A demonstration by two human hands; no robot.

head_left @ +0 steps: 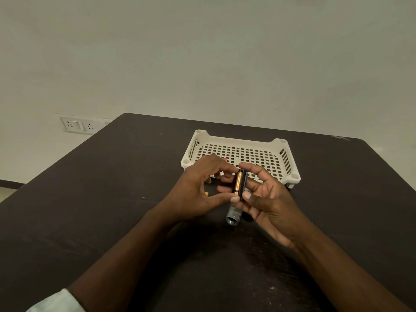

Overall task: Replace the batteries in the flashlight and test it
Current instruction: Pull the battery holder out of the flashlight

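Both hands meet over the dark table [112, 199]. My right hand [267, 199] grips a black battery holder [243, 183] between thumb and fingers, held upright. A copper-and-black battery [237, 183] lies along the holder's left side, pinched at its ends by the thumb and forefinger of my left hand [198, 192]. Below the hands the grey metal flashlight body [234, 217] lies on the table, open end toward me, partly hidden by my right hand. A small orange-tipped object [206, 194] shows under my left palm; what it is I cannot tell.
A white perforated plastic tray [240, 140] stands just behind the hands, with a small red item [225, 159] at its near left, mostly hidden. A wall socket plate [77, 125] is on the wall at the left. The table's far edge runs behind the tray.
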